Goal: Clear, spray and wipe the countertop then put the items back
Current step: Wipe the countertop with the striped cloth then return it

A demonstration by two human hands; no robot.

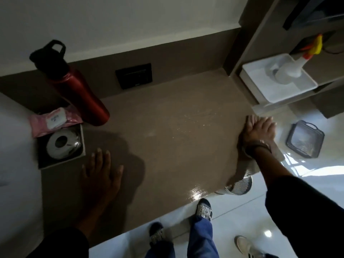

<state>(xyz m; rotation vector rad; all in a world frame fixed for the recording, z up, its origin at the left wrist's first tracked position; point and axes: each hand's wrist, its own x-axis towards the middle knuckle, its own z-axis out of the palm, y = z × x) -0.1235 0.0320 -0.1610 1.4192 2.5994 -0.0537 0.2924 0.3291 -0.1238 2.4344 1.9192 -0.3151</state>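
Observation:
The brown countertop (163,149) has a wet sheen and small spray droplets (188,123) near its middle. My right hand (260,129) lies flat, fingers spread, on a grey-brown cloth (240,164) at the counter's right edge, pressing it down. My left hand (102,172) rests flat and empty on the counter's left front. At the back left stands a red bottle (81,97) with a black cap. Beside it lie a pink wipes pack (55,121) and an open box (61,146) holding a round white item. A spray bottle (290,69) with a yellow trigger lies in a white tray (260,90) on the right shelf.
A black wall plate (134,75) is set in the backsplash. A dark square bin (305,140) sits on the glossy floor at right, and a mesh basket (240,185) pokes out under the counter edge. My feet (203,209) and another shoe (245,246) are below.

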